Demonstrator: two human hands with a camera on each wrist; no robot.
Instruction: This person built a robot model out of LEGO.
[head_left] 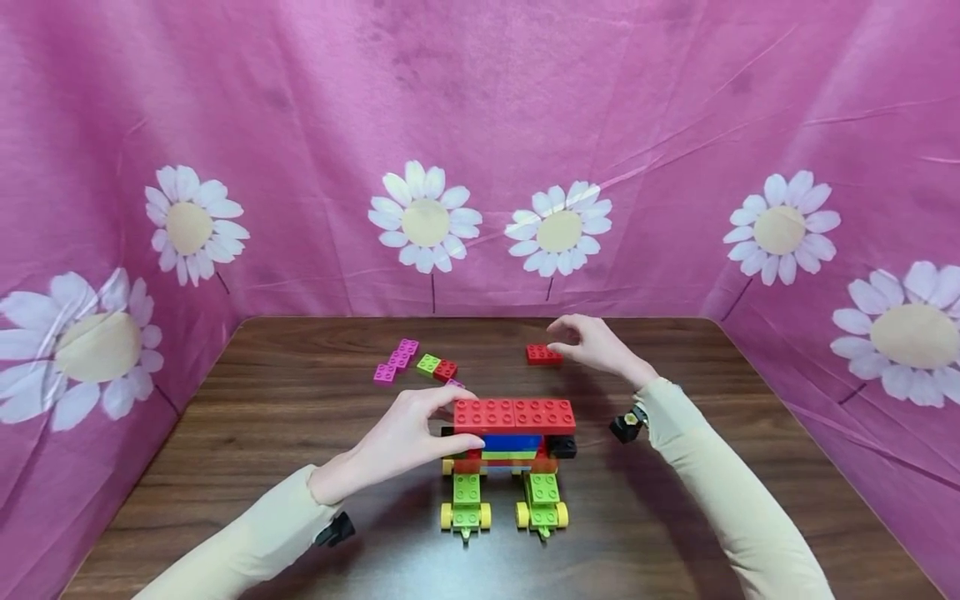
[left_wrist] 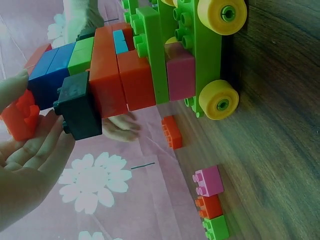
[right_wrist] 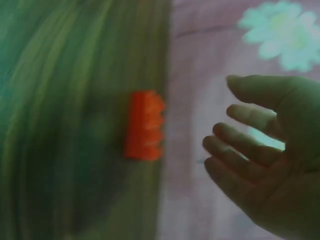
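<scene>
A toy brick model (head_left: 513, 414) stands on green wheeled bases (head_left: 467, 492) with yellow wheels. Its top is a red studded layer, over blue and lime bricks, with black bricks (left_wrist: 80, 107) jutting out at the sides. My left hand (head_left: 401, 433) grips the model's upper left end, thumb in front and fingers behind; in the left wrist view they lie about the red top. Farther back, my right hand (head_left: 596, 343) hovers beside a loose red brick (head_left: 542, 355). In the right wrist view, its fingers (right_wrist: 242, 162) are spread and apart from that brick, holding nothing.
Loose pink bricks (head_left: 397, 360) lie at the back left of the wooden table (head_left: 300, 400). Near them are a lime brick (head_left: 429, 363) and a red brick (head_left: 446, 369) side by side. A pink cloth with daisies (head_left: 480, 100) surrounds the table's back and sides.
</scene>
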